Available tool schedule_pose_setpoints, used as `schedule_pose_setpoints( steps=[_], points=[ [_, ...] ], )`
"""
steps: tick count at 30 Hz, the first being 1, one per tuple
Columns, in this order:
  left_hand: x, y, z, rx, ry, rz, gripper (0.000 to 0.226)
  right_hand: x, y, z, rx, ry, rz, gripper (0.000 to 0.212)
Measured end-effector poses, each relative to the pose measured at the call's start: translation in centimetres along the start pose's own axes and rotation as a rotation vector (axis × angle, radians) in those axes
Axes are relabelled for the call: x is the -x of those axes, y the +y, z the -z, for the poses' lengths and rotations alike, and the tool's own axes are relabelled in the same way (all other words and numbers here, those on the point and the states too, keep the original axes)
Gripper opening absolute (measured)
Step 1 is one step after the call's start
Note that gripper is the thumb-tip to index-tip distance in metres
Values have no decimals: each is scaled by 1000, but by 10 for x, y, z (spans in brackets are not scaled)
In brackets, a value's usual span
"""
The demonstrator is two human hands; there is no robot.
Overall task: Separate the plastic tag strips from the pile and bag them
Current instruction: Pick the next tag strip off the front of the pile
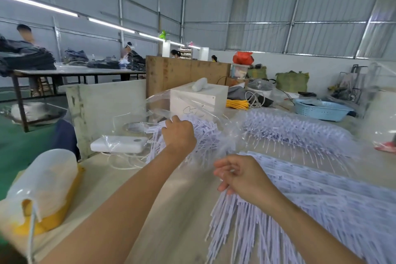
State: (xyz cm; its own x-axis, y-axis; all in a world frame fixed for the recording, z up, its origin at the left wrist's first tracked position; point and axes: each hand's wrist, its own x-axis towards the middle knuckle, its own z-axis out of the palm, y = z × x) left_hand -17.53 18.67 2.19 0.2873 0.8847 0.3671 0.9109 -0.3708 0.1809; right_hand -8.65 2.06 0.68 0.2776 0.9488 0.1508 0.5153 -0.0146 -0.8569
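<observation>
A big pile of white plastic tag strips (321,206) fans across the table's right side. My left hand (179,134) grips a bundle of strips (205,133) at the mouth of a clear plastic bag (171,103), which stands open behind it. My right hand (237,174) hovers over the near end of the pile with its fingers curled, pinching a few thin strip ends. A second clear bag filled with strips (295,133) lies farther back on the right.
A white power bank with cable (119,143) lies left of the bag. A translucent jug on a yellow base (46,186) stands at the near left. Behind are a white box (199,96), a wooden board, yellow cord (236,104) and a blue basket (321,109).
</observation>
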Motion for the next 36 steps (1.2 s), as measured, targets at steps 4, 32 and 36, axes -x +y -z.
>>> schedule_pose_setpoints(
  steps=[4, 32, 36],
  points=[
    [46, 25, 25, 93, 136, -277, 25, 23, 2, 24, 9, 87, 7, 13],
    [150, 172, 42, 421, -201, -830, 26, 148, 68, 154, -126, 537, -128, 29],
    [159, 191, 64, 383, -56, -953, 22, 150, 52, 163, -392, 475, -39, 16]
  ],
)
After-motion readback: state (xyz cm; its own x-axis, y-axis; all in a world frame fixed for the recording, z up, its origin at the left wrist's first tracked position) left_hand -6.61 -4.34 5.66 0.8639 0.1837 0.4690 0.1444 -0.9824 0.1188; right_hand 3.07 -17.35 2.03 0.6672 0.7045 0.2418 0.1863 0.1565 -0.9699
